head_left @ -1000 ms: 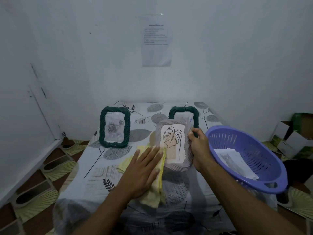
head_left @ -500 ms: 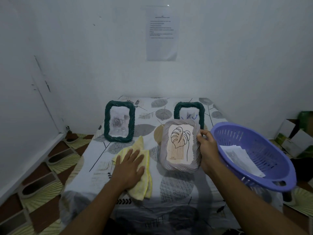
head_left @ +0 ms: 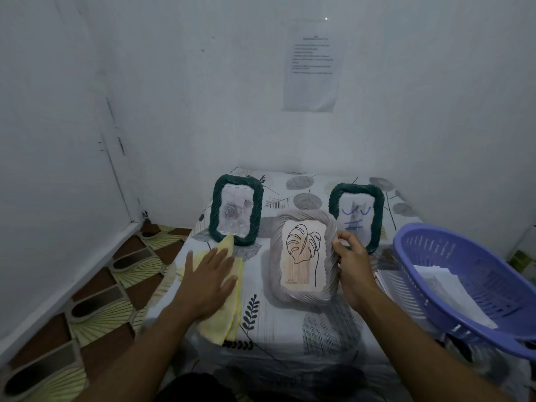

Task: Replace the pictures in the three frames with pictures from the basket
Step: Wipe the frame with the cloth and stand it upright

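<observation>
My right hand (head_left: 352, 266) grips the right edge of a pale grey wavy frame (head_left: 304, 258) that holds a line drawing of a leaf on a wood-tone picture; the frame stands tilted back at the table's middle. My left hand (head_left: 210, 278) lies flat, fingers spread, on a folded yellow cloth (head_left: 224, 311). Two dark green frames stand upright behind: the left one (head_left: 236, 208) shows a grey rose, the right one (head_left: 356, 216) shows blue marks. A purple basket (head_left: 470, 285) at the right holds white paper pictures (head_left: 443, 285).
The table (head_left: 284, 329) has a white leaf-print cover and stands against white walls. A printed sheet (head_left: 311, 65) hangs on the back wall. Patterned floor tiles show at the left. Cardboard boxes sit behind the basket at the far right edge.
My left hand slid the yellow cloth leftward, away from the grey frame. The grey frame is now fully uncovered, still held at its right edge by my right hand.
</observation>
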`<state>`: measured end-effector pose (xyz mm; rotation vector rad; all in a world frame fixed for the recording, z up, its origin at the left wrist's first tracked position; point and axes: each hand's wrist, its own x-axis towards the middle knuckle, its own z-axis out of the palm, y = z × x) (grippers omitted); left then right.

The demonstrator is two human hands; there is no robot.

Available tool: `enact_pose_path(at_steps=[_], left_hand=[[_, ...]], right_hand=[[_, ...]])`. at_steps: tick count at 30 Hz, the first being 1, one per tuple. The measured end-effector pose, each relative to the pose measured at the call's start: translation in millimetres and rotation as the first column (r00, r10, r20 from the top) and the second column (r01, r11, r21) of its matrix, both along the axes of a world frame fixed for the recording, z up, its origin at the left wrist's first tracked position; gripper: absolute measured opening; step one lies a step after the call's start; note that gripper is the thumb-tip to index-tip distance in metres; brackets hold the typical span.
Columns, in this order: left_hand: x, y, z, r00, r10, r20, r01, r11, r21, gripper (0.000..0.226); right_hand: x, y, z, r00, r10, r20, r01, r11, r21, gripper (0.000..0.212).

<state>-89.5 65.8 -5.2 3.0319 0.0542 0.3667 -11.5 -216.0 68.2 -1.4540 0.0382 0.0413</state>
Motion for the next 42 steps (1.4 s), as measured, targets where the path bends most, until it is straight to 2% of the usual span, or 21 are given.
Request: enact_pose_path(at_steps=[1,2,3,4,5,6,7,8,9,11,12,15,17,21,24,29,36,42], left_hand=[[4,-9,8,0.993,-0.037,0.115,0.044,0.997,-0.057,0.078],[10,-21,18,0.972,-0.053,0.227,0.097,0.978,-0.187,0.07],[16,-36,31,0.967,-0.034,0.252,0.136,0.907,-0.399,0.058],[22,-52,46,0.983,-0.017,0.181,0.129,0.762,-0.635,0.045],[30,-65,57,0.997,-0.029,0.078,0.081,0.554,-0.829,0.036],[38,-76,66,1.0,-0.028,-0.001,0.009,0.339,-0.941,0.035],[46,-81,69,0.999,-0.013,-0.049,-0.046,0.189,-0.981,0.038],[54,-85,72,0.997,0.003,-0.074,-0.074,0.094,-0.993,0.04],[61,-88,71,0.996,0.007,-0.086,-0.086,0.063,-0.994,0.041],[68,-92,69,0.993,-0.033,-0.111,-0.107,0.096,-0.99,0.042],[70,-95,69,0.99,-0.066,-0.126,-0.121,0.075,-0.99,0.043],[77,-104,68,0.98,-0.17,-0.103,-0.128,-0.139,-0.982,0.044],[82,-106,65,0.984,-0.166,-0.069,-0.105,-0.215,-0.971,0.044],[93,-106,59,0.992,-0.114,-0.059,-0.086,-0.25,-0.964,0.043],[103,-104,59,0.994,-0.096,-0.058,-0.077,-0.211,-0.974,0.043],[132,-95,73,1.0,-0.007,0.01,0.009,-0.116,-0.993,0.04],[169,-89,70,0.996,0.094,-0.008,0.009,-0.177,-0.984,0.039],[181,-91,53,0.991,0.122,-0.047,-0.03,-0.136,-0.99,0.042]], right_hand=[[1,0,1,1.0,0.014,0.003,-0.014,1.0,0.002,0.016],[2,0,3,1.0,0.027,0.004,-0.027,1.0,0.007,0.016],[3,0,5,0.999,0.044,0.003,-0.044,0.999,0.014,0.016],[4,0,5,0.998,0.057,0.001,-0.057,0.998,0.019,0.016],[6,-1,5,0.998,0.068,-0.001,-0.068,0.997,0.024,0.016],[8,-2,5,0.997,0.073,0.0,-0.073,0.997,0.026,0.016],[10,-4,6,0.997,0.079,0.001,-0.079,0.997,0.021,0.016],[12,-7,6,0.996,0.084,-0.001,-0.084,0.996,0.013,0.016],[14,-9,6,0.996,0.088,-0.006,-0.088,0.996,0.008,0.016],[19,-12,5,0.995,0.099,-0.013,-0.098,0.995,0.009,0.016],[22,-12,4,0.995,0.103,-0.02,-0.102,0.995,0.01,0.016],[30,-9,2,0.993,0.113,-0.034,-0.113,0.993,0.024,0.018],[34,-7,2,0.992,0.119,-0.044,-0.117,0.992,0.05,0.02],[45,-4,0,0.987,0.144,-0.07,-0.141,0.989,0.044,0.021],[54,0,3,0.985,0.163,-0.054,-0.161,0.986,0.035,0.021],[86,15,16,0.996,0.093,-0.015,-0.094,0.994,-0.053,0.021],[127,37,11,1.0,0.01,0.021,-0.009,0.998,-0.062,0.026],[133,42,-5,0.999,-0.028,0.038,0.033,0.99,-0.136,0.026]])
